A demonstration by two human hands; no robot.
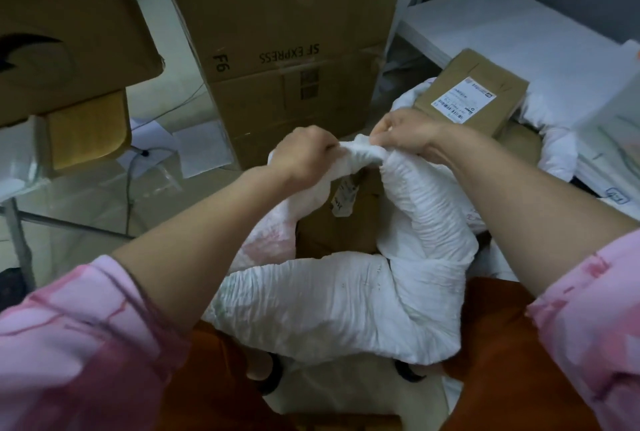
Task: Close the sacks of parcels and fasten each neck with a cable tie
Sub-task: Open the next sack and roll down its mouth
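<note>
A white woven sack (322,295) stands between my legs with its rolled rim bunched up. Brown cardboard parcels (343,222) show through its open mouth. My left hand (304,156) grips the far rim of the sack from the left. My right hand (405,134) pinches the same gathered fabric from the right, and the two hands almost meet. A second white sack (554,139) lies open at the right, with a labelled cardboard parcel (474,91) on top. I see no cable tie.
Tall stacked cardboard boxes (287,59) stand directly behind the sack. Another box (69,25) overhangs at upper left on a table. A white shelf (502,25) is at upper right. Papers and a cable lie on the floor (156,156) at left.
</note>
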